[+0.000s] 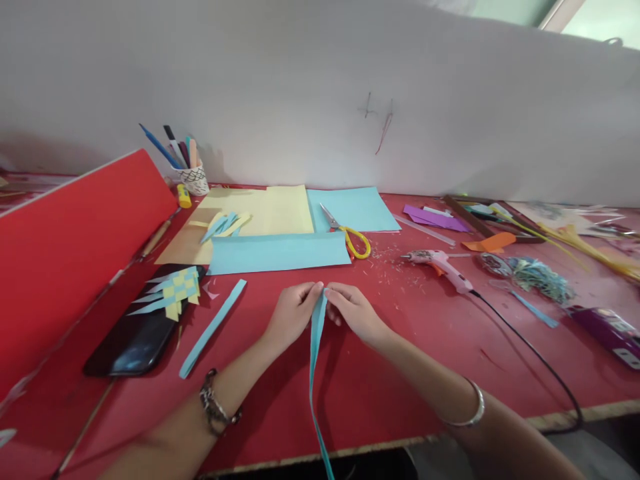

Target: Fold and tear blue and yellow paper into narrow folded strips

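Note:
A long light-blue paper strip (316,340) hangs from my fingertips and runs down past the table's front edge. My left hand (296,308) pinches its upper end between thumb and fingers. Touching the same end from the other side, my right hand (354,312) is also closed in a pinch. Another blue paper strip (214,328), folded flat, lies on the table left of my hands. Farther left, a woven blue and yellow paper piece (175,291) rests on a black phone (131,340). Just beyond my hands lies a blue paper sheet (280,253).
Yellow-handled scissors (356,241) lie across the paper sheets. A pink glue gun (440,265) with a black cord is at right, near a purple box (607,333). A pen cup (194,179) stands at the back left, beside a red board (75,253).

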The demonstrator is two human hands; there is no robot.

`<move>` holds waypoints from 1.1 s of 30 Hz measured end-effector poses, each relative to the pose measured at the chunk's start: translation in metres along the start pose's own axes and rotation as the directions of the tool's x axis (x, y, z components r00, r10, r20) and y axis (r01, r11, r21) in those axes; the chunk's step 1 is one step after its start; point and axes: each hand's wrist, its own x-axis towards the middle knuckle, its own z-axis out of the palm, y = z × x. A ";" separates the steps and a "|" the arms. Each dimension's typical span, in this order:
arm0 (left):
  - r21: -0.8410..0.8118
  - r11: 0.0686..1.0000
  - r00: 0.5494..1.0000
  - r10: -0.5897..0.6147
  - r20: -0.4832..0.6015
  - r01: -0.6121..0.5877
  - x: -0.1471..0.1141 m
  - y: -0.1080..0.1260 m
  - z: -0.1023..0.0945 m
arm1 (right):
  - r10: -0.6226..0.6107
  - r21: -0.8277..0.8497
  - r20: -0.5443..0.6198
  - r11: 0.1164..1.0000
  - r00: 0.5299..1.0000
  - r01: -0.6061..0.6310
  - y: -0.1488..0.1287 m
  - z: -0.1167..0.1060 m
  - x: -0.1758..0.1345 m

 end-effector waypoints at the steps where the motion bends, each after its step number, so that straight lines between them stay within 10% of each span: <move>1: -0.008 1.000 1.000 0.000 0.012 0.000 0.000 0.001 0.001 | 0.018 0.019 -0.001 1.000 1.000 -0.018 -0.001 0.001 0.000; 20: 0.017 1.000 0.991 0.023 -0.131 -0.021 -0.003 -0.002 0.001 | 0.084 0.125 0.045 0.988 0.995 -0.089 -0.002 0.004 -0.004; 33: -0.037 0.997 0.997 0.073 0.029 -0.072 -0.006 0.002 0.003 | 0.099 0.178 0.010 0.979 0.995 -0.099 -0.001 0.001 -0.004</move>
